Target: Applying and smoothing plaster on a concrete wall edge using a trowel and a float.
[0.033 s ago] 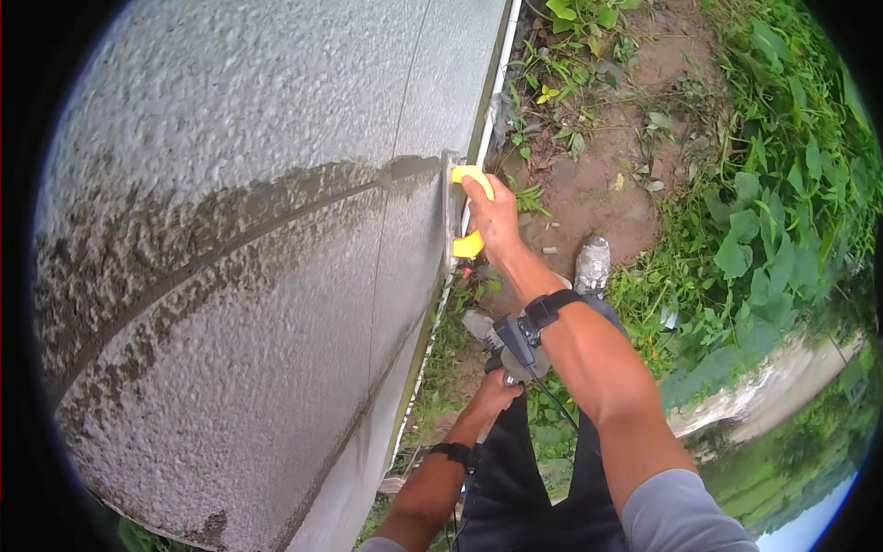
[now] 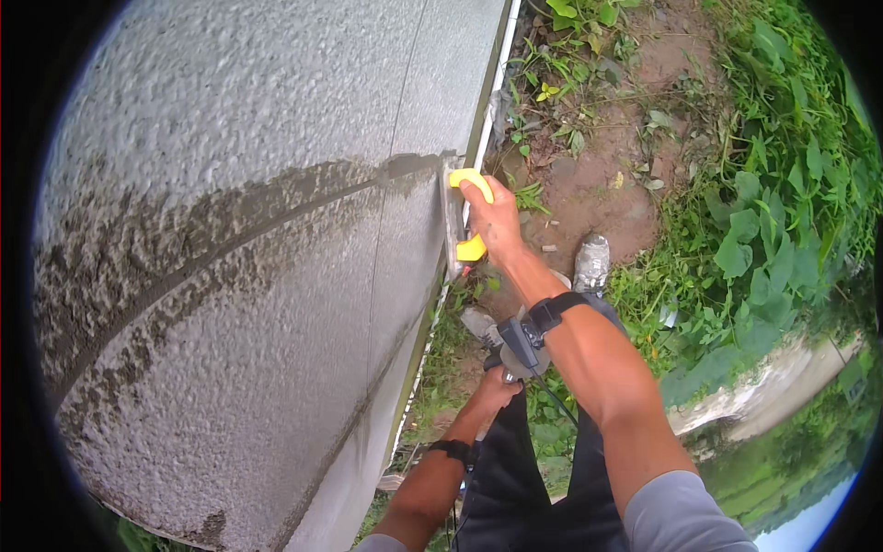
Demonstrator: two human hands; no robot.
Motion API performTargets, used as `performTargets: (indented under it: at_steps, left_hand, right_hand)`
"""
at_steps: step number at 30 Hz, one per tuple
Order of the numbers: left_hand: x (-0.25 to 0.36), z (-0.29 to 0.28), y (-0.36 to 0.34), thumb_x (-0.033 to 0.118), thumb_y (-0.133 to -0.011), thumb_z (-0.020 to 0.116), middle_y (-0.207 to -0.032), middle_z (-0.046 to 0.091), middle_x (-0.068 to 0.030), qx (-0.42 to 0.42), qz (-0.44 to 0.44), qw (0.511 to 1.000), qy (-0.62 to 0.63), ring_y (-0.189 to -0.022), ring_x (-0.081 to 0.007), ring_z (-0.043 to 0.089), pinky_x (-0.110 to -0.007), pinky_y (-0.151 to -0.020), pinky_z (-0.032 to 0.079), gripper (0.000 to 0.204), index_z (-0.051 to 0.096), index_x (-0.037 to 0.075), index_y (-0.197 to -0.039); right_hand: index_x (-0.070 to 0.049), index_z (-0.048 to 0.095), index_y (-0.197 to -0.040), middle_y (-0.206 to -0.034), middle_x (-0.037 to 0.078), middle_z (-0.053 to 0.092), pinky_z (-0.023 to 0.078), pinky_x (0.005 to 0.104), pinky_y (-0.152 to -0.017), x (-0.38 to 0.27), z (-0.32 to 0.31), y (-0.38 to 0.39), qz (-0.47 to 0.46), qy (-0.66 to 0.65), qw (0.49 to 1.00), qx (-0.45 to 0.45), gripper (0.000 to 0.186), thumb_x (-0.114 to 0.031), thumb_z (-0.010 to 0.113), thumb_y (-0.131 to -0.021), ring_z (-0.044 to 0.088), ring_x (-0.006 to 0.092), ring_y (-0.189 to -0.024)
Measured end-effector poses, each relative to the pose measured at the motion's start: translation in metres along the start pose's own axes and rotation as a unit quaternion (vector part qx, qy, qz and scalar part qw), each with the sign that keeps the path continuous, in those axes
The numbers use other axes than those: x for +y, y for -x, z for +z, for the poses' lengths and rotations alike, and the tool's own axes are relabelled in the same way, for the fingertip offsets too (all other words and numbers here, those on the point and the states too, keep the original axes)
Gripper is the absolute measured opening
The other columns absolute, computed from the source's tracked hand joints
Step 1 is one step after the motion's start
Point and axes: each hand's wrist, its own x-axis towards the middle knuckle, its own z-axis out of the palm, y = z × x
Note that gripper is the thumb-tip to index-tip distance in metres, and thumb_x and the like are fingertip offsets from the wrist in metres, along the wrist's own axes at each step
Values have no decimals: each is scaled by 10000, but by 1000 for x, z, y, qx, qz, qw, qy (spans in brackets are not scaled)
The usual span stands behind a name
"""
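My right hand [image 2: 494,219] is closed round the yellow handle [image 2: 472,248] of a plastering float. The float's long grey plate [image 2: 452,221] stands edge-on at the right border of the grey wall [image 2: 276,304], beside a white edge strip; whether it touches is hard to tell. A dark, wet mortar band [image 2: 230,235] curves across the wall towards the float. Lower down, my left hand [image 2: 497,391] is closed in front of my legs on something with a shiny metal part, largely hidden behind the right wrist's device.
A black device [image 2: 524,342] is strapped to my right wrist, with a cable hanging from it. A white strip [image 2: 497,87] runs along the wall's edge. Brown soil [image 2: 635,193] and leafy plants [image 2: 745,230] lie to the right. My muddy shoe [image 2: 591,262] stands on the ground.
The float has tilted slightly and dropped a little along the wall's edge, so more of its plate shows. My left hand has stayed nearly still.
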Motion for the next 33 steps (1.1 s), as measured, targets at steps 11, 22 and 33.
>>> performTargets:
  at_steps: [11, 22, 33]
  left_hand:
    - [2, 7, -37, 34, -827, 638, -678, 558, -8, -26, -17, 1000, -2, -487, -101, 478, -288, -441, 390, 212, 624, 31, -1039]
    - [8, 15, -58, -36, -789, 624, -882, 644, -19, -35, -4, 999, -16, -763, -103, 583, -294, -669, 497, 325, 632, -10, -1113]
    - [-5, 18, -60, 21, -820, 615, -662, 544, 17, -28, -12, 999, -45, -525, -81, 505, -267, -478, 413, 197, 635, 7, -1016]
  right_hand:
    - [-76, 648, -993, -593, -60, 437, 338, 242, -429, 13, -29, -50, 7, -95, 994, 52, 286, -350, 691, -926, 391, 57, -462]
    - [-73, 623, -963, -623, -49, 447, 363, 258, -446, 14, -55, -62, 50, -29, 998, 22, 281, -348, 666, -934, 397, 69, -475]
    - [-55, 515, -1059, -730, 33, 518, 452, 310, -491, 11, -54, -33, 146, 91, 984, -50, 282, -307, 597, -959, 480, 124, -526]
